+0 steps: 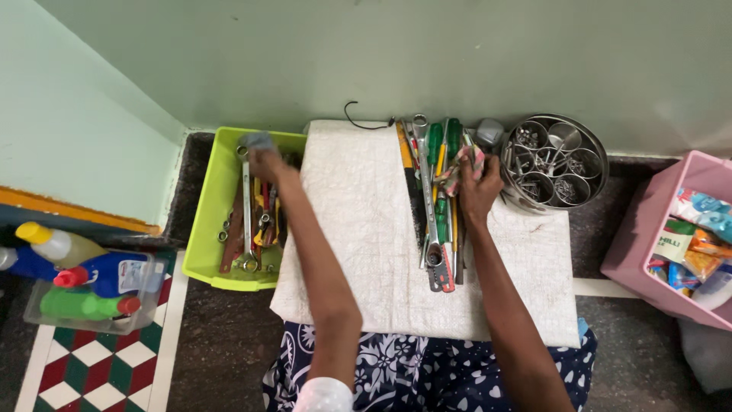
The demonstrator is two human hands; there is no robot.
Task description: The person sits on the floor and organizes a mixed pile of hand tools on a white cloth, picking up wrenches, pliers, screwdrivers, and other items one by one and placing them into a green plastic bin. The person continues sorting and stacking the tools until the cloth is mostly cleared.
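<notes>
Left hand [263,162] grips spanner [246,206] in green tray [204,221]; right hand [479,187] clutches cloth [456,174]

Colourful snack packets [690,244] in the pink bin [637,229]; labelled blue bottle [114,275] far left.

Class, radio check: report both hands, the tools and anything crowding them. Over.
Left hand shut on wrench over green bin. Right hand shut on cloth, on row of tools on white mat. Round steel tin close beside right hand.
</notes>
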